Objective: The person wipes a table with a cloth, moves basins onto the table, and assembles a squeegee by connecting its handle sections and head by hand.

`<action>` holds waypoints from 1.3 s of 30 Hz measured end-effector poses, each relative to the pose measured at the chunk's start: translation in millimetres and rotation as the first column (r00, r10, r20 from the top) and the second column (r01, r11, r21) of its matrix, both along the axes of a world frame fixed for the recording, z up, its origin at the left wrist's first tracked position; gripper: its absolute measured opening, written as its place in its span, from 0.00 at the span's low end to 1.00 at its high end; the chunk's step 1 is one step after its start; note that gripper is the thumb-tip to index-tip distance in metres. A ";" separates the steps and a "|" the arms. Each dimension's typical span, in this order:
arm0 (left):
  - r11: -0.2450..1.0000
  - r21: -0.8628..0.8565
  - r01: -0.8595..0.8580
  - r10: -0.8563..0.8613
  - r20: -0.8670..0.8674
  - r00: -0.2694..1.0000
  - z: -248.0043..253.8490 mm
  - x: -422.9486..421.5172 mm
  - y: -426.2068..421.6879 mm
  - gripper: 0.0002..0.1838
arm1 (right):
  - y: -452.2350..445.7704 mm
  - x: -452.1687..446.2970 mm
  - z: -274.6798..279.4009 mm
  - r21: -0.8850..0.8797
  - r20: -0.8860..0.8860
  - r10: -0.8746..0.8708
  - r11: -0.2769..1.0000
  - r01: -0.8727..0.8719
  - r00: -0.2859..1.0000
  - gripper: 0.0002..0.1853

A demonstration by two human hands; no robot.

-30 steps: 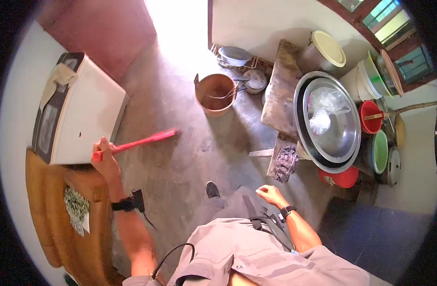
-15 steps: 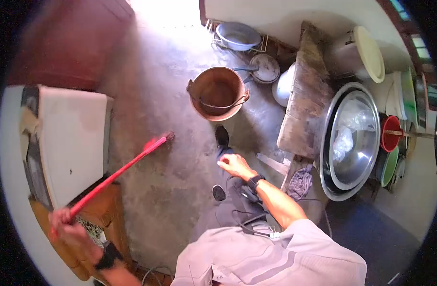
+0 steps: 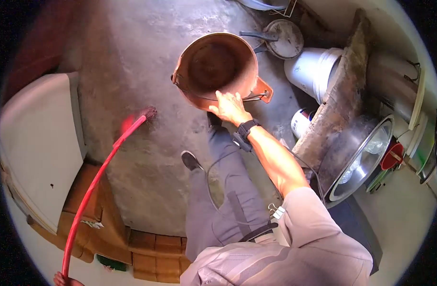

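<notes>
the left hand point(image 3: 66, 280) wraps closed fingers round the red pole point(image 3: 105, 165), likely for reach; the right hand's point(image 3: 232, 108) half-curled fingers meet the bucket's handle point(image 3: 253, 98), grip unclear.

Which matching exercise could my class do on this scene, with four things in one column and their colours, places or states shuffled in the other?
Column one:
1. Left hand
2. Right hand
3. Pole
4. Metal basin

Column two:
A. Red
B. Contains clear plastic
C. Closed around one end of something long
D. At the handle side of the brown bucket

Right pairs: 1-C, 2-D, 3-A, 4-B
</notes>
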State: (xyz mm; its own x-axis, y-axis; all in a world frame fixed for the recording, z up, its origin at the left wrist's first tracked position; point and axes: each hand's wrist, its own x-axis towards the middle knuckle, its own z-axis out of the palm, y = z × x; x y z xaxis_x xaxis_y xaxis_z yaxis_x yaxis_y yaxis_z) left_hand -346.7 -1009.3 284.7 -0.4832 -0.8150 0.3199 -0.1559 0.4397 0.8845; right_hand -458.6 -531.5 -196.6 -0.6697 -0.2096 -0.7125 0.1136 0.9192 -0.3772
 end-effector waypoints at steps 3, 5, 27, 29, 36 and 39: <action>0.999 0.039 0.018 -0.019 0.037 0.999 3.0 -12.5 -6.3 0.18 | -3.4 8.3 10.5 -0.016 0.112 0.032 0.999 -0.031 0.993 0.24; 0.998 0.055 0.037 -0.039 0.026 0.999 -1.3 -26.3 -8.8 0.18 | -6.7 23.9 11.4 -0.149 -0.060 -0.046 0.988 0.036 0.997 0.18; 0.912 0.184 0.366 -0.371 -0.009 0.929 -31.0 -124.8 -54.3 0.16 | 75.3 43.2 155.2 -0.276 -0.242 -0.771 0.637 0.720 0.589 0.20; 0.906 0.179 0.383 -0.390 0.005 0.921 -32.5 -133.1 -36.4 0.15 | 96.0 52.5 157.6 -0.213 -0.227 -0.782 0.621 0.754 0.580 0.20; 0.868 0.132 0.479 -0.487 0.031 0.873 -34.7 -158.9 16.3 0.15 | 132.6 83.9 149.4 -0.214 -0.218 -0.924 0.359 0.908 0.314 0.18; 0.879 0.217 0.424 -0.438 0.019 0.899 -35.9 -170.8 39.0 0.16 | 133.6 93.1 149.8 -0.153 -0.222 -0.952 0.247 0.957 0.210 0.17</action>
